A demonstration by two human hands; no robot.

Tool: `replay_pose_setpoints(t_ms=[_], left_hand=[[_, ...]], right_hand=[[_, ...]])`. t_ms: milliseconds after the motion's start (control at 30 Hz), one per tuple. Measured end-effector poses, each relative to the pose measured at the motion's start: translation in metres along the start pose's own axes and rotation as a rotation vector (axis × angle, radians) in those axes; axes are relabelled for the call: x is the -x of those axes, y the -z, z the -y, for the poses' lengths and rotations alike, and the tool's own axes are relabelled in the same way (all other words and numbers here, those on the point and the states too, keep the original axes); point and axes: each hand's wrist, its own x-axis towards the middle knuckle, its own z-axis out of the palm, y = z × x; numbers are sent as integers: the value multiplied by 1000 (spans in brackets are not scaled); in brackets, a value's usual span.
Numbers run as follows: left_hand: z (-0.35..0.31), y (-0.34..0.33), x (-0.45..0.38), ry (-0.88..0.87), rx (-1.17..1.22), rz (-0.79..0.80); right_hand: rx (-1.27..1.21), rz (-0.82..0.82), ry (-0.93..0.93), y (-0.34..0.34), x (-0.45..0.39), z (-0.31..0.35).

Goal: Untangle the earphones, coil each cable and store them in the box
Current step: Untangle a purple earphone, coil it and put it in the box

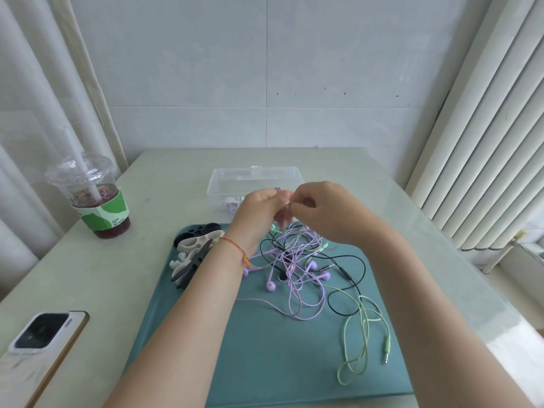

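I count three tangled earphone cables on the teal mat (265, 363): one lilac cable (294, 301), one black cable (357, 285), one pale green cable (363, 328). One clear plastic box (223, 184) stands just beyond. My left hand (263, 209) and right hand (322, 212), raised together, pinch lilac strands in closed fingertips.

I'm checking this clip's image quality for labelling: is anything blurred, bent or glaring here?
Head view: the wide lens bows the blinds and the curtain at the edges; the fingers of the left hand are smeared by motion where they meet the right hand; soft daylight with faint shadows; the clear box looks washed out; the table shows a mild sheen.
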Motion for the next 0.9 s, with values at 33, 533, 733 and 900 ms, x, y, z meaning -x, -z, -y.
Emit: replay_pose_setpoints(t_ms=[33,533,733,900], left_hand=[[-1,-1,1,26,-23,36],[-23,5,4,248,914,411],[-17,10,-2,110,938,69],[-14,13,-4,-21,772,-12]], right_hand=[[-16,-31,-8,4,0,-2],[-128,-26,-36,-18,-11,-11],[-75,127,-80,-21,-8,-9],[-44,264,-88,-21,-5,-8]])
